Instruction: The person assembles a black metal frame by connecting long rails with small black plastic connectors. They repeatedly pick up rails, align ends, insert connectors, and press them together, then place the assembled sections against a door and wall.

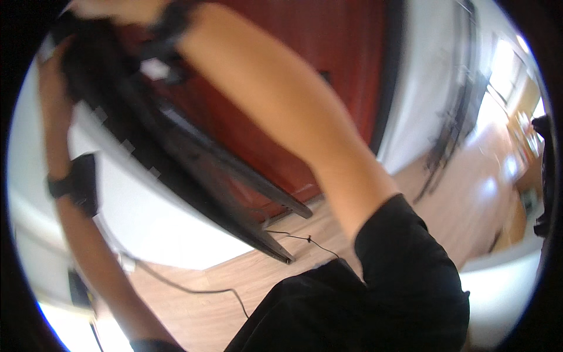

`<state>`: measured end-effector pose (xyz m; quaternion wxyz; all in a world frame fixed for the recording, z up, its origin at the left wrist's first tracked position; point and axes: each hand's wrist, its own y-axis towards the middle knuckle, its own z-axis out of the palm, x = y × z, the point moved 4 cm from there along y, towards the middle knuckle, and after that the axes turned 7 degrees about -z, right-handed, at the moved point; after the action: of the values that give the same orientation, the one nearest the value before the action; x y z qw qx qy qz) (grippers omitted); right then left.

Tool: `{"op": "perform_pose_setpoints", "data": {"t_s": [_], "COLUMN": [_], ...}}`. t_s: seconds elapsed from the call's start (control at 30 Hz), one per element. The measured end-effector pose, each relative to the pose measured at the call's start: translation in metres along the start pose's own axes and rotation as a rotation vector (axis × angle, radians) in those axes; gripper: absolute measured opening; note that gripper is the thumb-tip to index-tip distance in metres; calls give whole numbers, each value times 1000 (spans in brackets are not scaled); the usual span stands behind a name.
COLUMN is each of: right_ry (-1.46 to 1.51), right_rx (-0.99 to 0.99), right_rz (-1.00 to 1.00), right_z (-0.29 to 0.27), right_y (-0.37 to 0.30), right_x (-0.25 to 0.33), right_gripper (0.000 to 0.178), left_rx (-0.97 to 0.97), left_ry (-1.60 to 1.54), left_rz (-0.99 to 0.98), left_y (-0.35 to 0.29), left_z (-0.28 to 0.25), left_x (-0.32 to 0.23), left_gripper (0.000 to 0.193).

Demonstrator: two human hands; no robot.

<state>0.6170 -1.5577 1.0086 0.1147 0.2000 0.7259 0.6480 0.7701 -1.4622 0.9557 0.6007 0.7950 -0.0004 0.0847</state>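
Observation:
A long black frame (176,170) with two parallel rails slants from the upper left to the floor area at the middle. Small holes show near its lower ends. My left hand (56,82) is closed around the frame's upper end, along its left side, its fingers partly hidden behind it. My right arm reaches across the view to the same upper end. There my right hand (111,9) is blurred and cut off by the picture's top edge, close against the frame; its fingers cannot be made out. Black straps with small boxes sit on both wrists.
Behind the frame stands a dark red door (346,64) with a black edge. A white panel (158,217) is at its left. Thin cables (199,290) cross the wooden floor (264,276). Another dark rack-like object (451,105) stands along the white wall at right, near shelves and a window.

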Motion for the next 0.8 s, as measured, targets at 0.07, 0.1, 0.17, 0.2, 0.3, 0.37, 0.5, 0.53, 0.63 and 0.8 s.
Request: {"op": "perform_pose_setpoints", "data": {"t_s": [0.07, 0.1, 0.17, 0.2, 0.3, 0.37, 0.5, 0.53, 0.63, 0.8], "right_ry": [73, 40, 12, -8, 195, 147, 70, 112, 221, 222], "right_rx": [-16, -9, 33, 16, -106, -115, -151, -181, -253, -363], "right_rz": [91, 128, 37, 162, 515, 586, 607, 589, 525, 830], "right_z": [-23, -43, -40, -42, -38, -38, -41, -42, -45, -59], "right_y": [-16, -41, -74, -101, -165, -188, -202, -204, -212, -264], "right_x": [-2, -3, -7, -13, -19, -22, -35, -35, -38, -14], "right_gripper": [59, 57, 41, 41, 33, 39, 43, 43, 44, 48], "left_rx": [-38, -32, 66, 126, 217, 286, 298, 295, 384, 479], "left_ry": [84, 193, -495, -708, -867, -796, -965, -1030, -1054, -1043], "left_rz": [25, 3, -323, -470, -686, -775, -800, -856, -1001, -1213], "left_y": [-19, -31, -64, -81, -136, -175, -238, -256, -309, -378], "left_z": [5, 10, 31, 41, 49, 55, 72, 72, 65, 52], "left_x": [-22, -33, -49, -58, -79, -87, -78, -79, -72, -91], "left_gripper": [42, 42, 48, 54, 63, 65, 66, 66, 62, 53]}}
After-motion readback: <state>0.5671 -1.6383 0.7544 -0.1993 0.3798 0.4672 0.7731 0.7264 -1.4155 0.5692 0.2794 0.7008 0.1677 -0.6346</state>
